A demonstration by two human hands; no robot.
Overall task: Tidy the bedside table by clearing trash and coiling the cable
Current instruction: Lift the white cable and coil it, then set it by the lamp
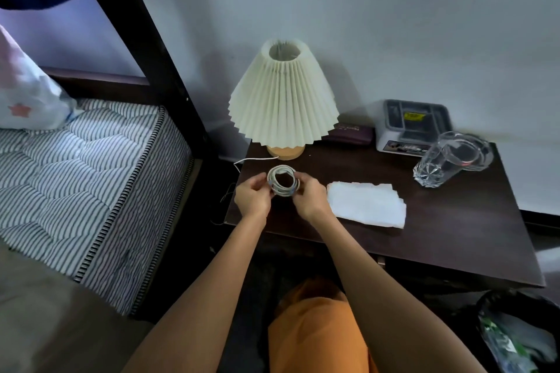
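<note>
A white cable (282,174) is wound into a small round coil, held just above the left part of the dark bedside table (454,221). My left hand (253,198) pinches the coil's left side and my right hand (309,195) pinches its right side. A crumpled white tissue (366,203) lies flat on the table just right of my right hand.
A pleated cream lamp (283,100) stands at the table's back left, its thin cord (251,159) trailing off the left edge. A clear glass (436,163), glass ashtray (466,150), grey box (413,124) and dark case (353,133) sit behind. Striped mattress (91,179) left; black-lined bin (515,333) lower right.
</note>
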